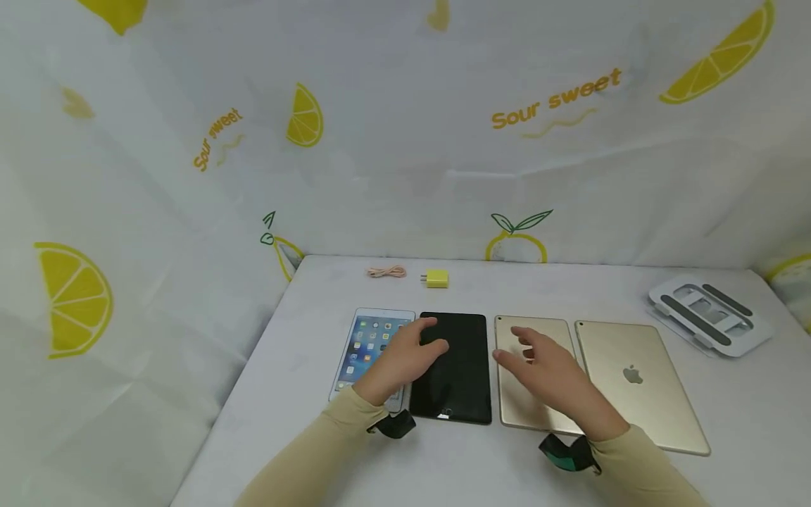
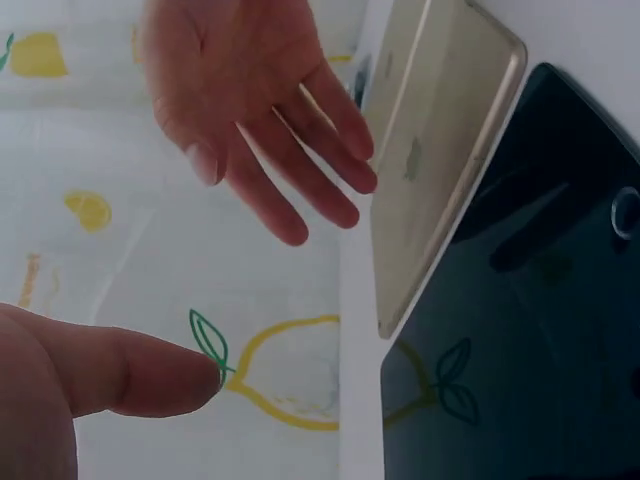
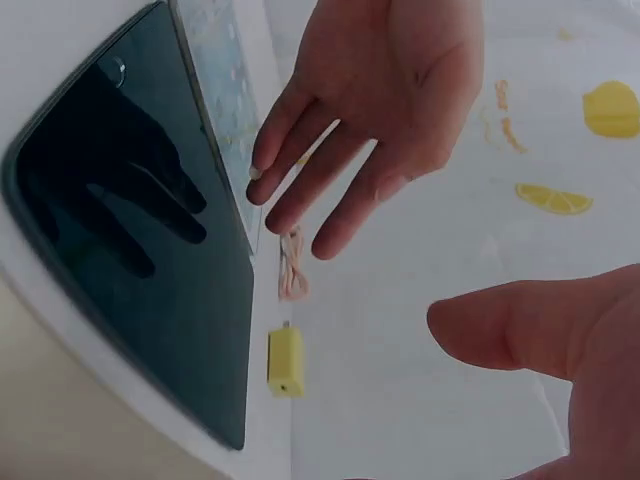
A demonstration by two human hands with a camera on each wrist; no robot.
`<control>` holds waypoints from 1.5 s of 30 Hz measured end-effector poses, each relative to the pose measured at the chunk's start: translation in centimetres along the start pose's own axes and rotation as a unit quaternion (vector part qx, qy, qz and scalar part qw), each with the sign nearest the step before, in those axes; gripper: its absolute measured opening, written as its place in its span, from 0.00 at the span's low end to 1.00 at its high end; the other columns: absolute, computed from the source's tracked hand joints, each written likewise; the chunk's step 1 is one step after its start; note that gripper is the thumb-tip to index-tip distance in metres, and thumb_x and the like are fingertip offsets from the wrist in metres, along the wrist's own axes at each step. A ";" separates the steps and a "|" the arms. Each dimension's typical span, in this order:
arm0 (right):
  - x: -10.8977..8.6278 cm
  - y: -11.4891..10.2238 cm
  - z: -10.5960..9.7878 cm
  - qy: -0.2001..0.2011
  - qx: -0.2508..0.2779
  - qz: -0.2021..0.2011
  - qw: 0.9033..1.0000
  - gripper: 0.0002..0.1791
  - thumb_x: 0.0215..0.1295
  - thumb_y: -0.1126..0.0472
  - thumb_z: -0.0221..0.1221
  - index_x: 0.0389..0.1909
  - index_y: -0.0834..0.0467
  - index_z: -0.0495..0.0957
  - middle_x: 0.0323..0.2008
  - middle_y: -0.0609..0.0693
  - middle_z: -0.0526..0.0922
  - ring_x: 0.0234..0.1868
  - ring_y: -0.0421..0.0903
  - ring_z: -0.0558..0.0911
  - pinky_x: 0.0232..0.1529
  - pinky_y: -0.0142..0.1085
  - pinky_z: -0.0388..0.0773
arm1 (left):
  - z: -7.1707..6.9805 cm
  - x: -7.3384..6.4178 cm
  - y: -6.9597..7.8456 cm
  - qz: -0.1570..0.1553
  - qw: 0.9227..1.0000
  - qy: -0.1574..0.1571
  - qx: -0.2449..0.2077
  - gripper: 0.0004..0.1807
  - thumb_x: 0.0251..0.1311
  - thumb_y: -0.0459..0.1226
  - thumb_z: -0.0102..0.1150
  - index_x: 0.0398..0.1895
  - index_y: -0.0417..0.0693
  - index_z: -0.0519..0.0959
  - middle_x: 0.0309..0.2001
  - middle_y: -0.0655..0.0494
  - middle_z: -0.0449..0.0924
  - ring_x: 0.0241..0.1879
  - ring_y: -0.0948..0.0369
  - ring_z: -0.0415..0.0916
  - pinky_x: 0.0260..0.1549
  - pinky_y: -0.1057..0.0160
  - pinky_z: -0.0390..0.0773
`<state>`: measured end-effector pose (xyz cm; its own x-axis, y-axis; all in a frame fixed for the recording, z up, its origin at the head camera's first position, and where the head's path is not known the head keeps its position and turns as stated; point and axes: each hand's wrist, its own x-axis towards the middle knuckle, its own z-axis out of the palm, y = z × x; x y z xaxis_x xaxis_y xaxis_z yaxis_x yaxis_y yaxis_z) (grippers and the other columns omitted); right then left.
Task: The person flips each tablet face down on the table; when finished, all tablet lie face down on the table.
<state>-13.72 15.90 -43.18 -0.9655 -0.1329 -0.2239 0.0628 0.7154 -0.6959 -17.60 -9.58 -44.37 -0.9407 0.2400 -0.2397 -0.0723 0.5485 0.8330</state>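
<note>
Four tablets lie in a row, and both hands hover over them with nothing held. My left hand (image 1: 402,358) is above the seam between a white tablet with a lit home screen (image 1: 362,345) and a black-screened tablet (image 1: 459,377), fingers spread and thumb apart. Over a gold tablet lying back up (image 1: 516,405) is my right hand (image 1: 548,373), its fingers loosely extended. At the right of the row, a larger gold tablet (image 1: 662,405) shows an apple logo. The black screen (image 3: 150,330) mirrors the left hand (image 3: 385,100) in the right wrist view.
Behind the tablets lie a bundled pink cable (image 1: 386,272) and a yellow charger plug (image 1: 437,279). A white folding stand with grey strips (image 1: 703,317) lies at the table's back right. White fabric with lemon prints (image 1: 405,176) hangs behind the white table (image 1: 272,422).
</note>
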 end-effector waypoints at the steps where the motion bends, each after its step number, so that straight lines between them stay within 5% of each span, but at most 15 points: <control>1: 0.4 -0.7 0.5 -0.012 0.001 -0.003 1.000 0.47 0.78 0.36 0.58 0.82 0.66 0.61 0.77 0.72 0.69 0.72 0.71 0.77 0.66 0.64 0.80 | -0.2 -0.1 -0.2 -0.006 1.000 0.001 0.007 0.35 0.75 0.49 0.60 0.81 0.47 0.69 0.80 0.43 0.68 0.79 0.42 0.67 0.74 0.34 0.71; 5: 1.6 -2.4 2.3 -0.045 -0.005 -0.002 0.999 0.51 0.76 0.35 0.58 0.81 0.70 0.59 0.77 0.75 0.68 0.75 0.72 0.73 0.68 0.67 0.77 | -0.4 -0.4 -0.8 -0.014 0.999 -0.012 0.026 0.36 0.74 0.49 0.61 0.80 0.43 0.69 0.80 0.39 0.67 0.79 0.40 0.65 0.74 0.31 0.69; 14: 2.4 -3.1 4.1 -0.040 -0.019 -0.012 0.999 0.47 0.75 0.39 0.61 0.77 0.74 0.64 0.73 0.76 0.72 0.73 0.73 0.74 0.68 0.66 0.77 | -0.2 -0.6 -1.1 -0.026 0.999 -0.024 0.023 0.37 0.72 0.50 0.61 0.79 0.43 0.70 0.79 0.37 0.67 0.77 0.41 0.68 0.73 0.33 0.72; 22: 2.3 -3.0 4.2 -0.045 0.000 -0.015 0.999 0.47 0.75 0.38 0.62 0.77 0.71 0.66 0.70 0.72 0.77 0.66 0.67 0.82 0.63 0.63 0.82 | -0.3 -0.6 -1.5 -0.032 0.999 -0.021 0.015 0.35 0.73 0.49 0.61 0.78 0.43 0.71 0.78 0.40 0.71 0.76 0.42 0.71 0.72 0.33 0.74; 35: 2.1 -3.2 4.1 -0.034 -0.008 -0.014 0.999 0.46 0.75 0.38 0.61 0.78 0.69 0.67 0.73 0.71 0.76 0.72 0.69 0.77 0.67 0.64 0.79 | -1.0 0.0 -1.5 -0.036 0.998 -0.003 -0.055 0.31 0.73 0.49 0.60 0.75 0.47 0.75 0.77 0.41 0.71 0.74 0.43 0.71 0.71 0.34 0.74; 45: 2.1 -3.2 4.3 -0.037 0.020 -0.004 0.999 0.52 0.67 0.34 0.67 0.79 0.66 0.65 0.67 0.69 0.81 0.63 0.63 0.84 0.58 0.61 0.85 | -2.6 -0.6 -0.9 -0.002 0.997 -0.006 -0.079 0.27 0.75 0.45 0.61 0.74 0.49 0.76 0.77 0.39 0.70 0.75 0.41 0.70 0.70 0.35 0.75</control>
<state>-14.91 10.42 -44.39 -0.9450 -0.1903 -0.2660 0.0658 0.6860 -0.7246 -17.79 -12.29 -43.67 -0.9364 0.2473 -0.2488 -0.1291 0.4165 0.8999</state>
